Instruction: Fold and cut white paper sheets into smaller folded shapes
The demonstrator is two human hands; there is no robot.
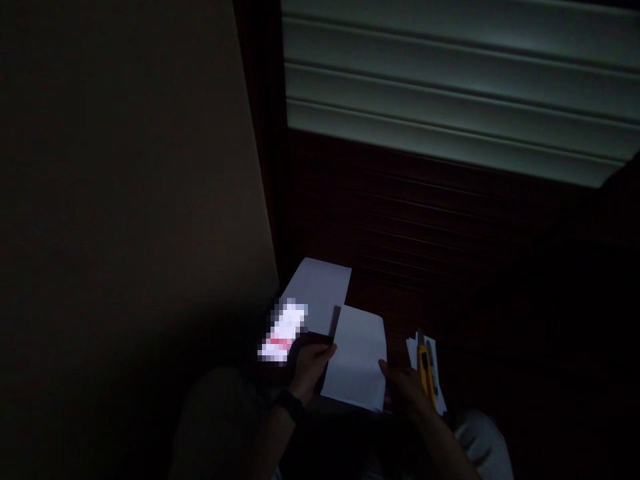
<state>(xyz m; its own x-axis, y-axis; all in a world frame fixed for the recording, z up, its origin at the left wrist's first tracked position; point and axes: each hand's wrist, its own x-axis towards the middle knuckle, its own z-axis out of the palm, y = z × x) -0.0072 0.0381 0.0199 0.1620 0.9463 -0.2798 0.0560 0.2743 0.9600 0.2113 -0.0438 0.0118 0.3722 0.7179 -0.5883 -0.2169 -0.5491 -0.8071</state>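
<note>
In dim light, a white sheet of paper lies on a dark surface in front of me. My left hand grips its left edge, fingers curled against it; a dark watch sits on that wrist. Over at the sheet's lower right edge, my right hand touches or pinches the paper. A yellow utility knife rests just right of that hand on a small white paper strip.
A second white sheet lies behind the first. A lit, blurred phone screen glows at the left. A beige wall stands left; a pale slatted shutter is above dark wood panelling.
</note>
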